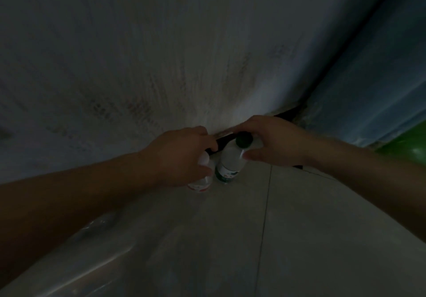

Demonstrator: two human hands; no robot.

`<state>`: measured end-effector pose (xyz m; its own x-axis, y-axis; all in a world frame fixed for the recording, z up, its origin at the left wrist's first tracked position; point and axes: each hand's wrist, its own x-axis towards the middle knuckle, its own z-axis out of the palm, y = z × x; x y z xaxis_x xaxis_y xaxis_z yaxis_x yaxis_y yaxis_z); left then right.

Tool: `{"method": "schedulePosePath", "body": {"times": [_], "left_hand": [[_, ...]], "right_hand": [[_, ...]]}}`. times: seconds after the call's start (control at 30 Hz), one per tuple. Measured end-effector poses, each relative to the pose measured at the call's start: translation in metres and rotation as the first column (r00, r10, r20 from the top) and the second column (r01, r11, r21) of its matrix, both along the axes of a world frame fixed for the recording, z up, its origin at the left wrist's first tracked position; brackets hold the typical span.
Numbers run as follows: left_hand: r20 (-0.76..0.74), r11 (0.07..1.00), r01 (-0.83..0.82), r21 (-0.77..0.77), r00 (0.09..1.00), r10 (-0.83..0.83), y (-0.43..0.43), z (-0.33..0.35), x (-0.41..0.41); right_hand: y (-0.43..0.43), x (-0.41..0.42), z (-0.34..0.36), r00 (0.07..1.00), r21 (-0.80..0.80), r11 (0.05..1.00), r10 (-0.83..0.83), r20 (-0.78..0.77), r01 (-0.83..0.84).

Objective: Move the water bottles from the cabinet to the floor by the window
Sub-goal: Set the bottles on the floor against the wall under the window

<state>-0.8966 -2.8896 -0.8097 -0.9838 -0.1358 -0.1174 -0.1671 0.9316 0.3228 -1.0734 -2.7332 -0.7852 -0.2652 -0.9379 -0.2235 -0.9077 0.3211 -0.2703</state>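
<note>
Two clear water bottles stand upright on the tiled floor (299, 227) against the foot of a pale wall (184, 55). The one with a green cap and green label (230, 162) is on the right; my right hand (274, 143) curls over its top, fingers behind the cap and thumb at its shoulder. The red-labelled bottle (200, 182) is on the left and touches the green one. My left hand (179, 156) wraps around its upper part and hides its cap.
The scene is dim. A dark skirting strip (221, 139) runs along the wall's foot. At the right, a blue surface (380, 84) meets the wall at a corner, with something bright green (408, 143) below it.
</note>
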Motion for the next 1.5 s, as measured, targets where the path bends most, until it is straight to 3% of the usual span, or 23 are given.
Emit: {"method": "schedulePosePath", "body": {"times": [0.53,1.5], "left_hand": [[-0.058,0.986,-0.107,0.129,0.992,0.115,-0.012,-0.007,0.024],[-0.052,0.947,-0.297,0.123,0.951,0.306,-0.055,0.021,0.129]], "right_hand": [[-0.015,0.016,-0.001,0.999,-0.049,0.998,-0.034,-0.008,0.033],[-0.083,0.106,0.004,0.992,-0.079,0.989,0.129,0.008,-0.128]]}}
